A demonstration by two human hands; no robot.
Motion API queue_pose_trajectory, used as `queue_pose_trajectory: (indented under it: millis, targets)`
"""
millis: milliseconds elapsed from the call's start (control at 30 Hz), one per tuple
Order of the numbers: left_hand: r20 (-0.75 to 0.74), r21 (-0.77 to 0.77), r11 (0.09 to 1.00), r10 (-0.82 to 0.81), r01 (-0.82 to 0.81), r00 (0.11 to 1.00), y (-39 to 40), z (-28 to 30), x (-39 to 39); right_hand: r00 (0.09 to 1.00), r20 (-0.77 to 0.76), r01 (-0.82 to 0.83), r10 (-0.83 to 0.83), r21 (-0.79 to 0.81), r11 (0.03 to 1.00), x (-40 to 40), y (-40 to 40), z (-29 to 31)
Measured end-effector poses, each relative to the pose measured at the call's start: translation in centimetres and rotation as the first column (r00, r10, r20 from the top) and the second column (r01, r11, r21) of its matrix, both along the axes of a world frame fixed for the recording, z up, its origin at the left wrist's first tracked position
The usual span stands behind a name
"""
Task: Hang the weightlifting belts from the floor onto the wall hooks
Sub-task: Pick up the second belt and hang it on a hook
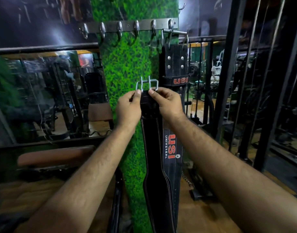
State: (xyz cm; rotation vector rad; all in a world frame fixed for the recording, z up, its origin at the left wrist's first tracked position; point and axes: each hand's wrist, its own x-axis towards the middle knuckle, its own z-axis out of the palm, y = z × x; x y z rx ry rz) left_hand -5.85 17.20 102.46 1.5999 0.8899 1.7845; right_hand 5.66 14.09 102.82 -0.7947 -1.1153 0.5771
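Matt black leather with pale stitched seams on the held belt, topped by a bright polished steel buckle. Same dull leather, studded with shiny rivets, on the hanging belt; glossy chrome on the hooks against a flat grey metal rail. Rough, fuzzy green artificial turf on the wall panel, smooth brown vinyl on the bench pad.
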Motion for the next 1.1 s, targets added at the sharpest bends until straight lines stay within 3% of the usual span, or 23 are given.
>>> queue_pose_trajectory:
  millis: [100,267,400,567,733,900,1100]
  targets:
    - [-0.021,0.040,0.998,-0.040,0.041,0.999,1.0,2.8,0.4,1.000,0.015,0.018,-0.018,0.018,1.000,0.8,0.8,2.2]
    - [0.106,0.002,0.988,-0.152,0.153,0.983,2.8,8.2,2.3,0.990,-0.024,0.143,-0.142,0.052,0.988,1.2,3.6,7.3]
    - [0.134,0.050,0.992,-0.125,0.119,0.983,4.4,12.5,3.9,0.941,-0.036,0.337,-0.337,0.022,0.941,1.6,6.3,11.3]
    - [0.074,0.059,0.998,-0.041,0.037,0.996,6.6,16.0,5.4,0.908,-0.022,0.417,-0.418,-0.029,0.908,2.7,8.4,14.8]
    - [0.084,0.002,0.999,-0.032,0.032,0.996,8.2,17.5,6.4,0.891,-0.007,0.451,-0.454,-0.099,0.887,3.2,10.0,16.4]
    - [0.074,-0.098,0.994,-0.042,0.049,0.996,9.7,16.2,6.5,0.919,-0.019,0.381,-0.395,-0.219,0.898,3.8,10.8,15.3]
    - [0.076,-0.087,0.990,-0.107,0.114,0.991,8.8,14.0,6.6,0.907,-0.042,0.404,-0.419,-0.198,0.893,2.7,10.1,12.2]
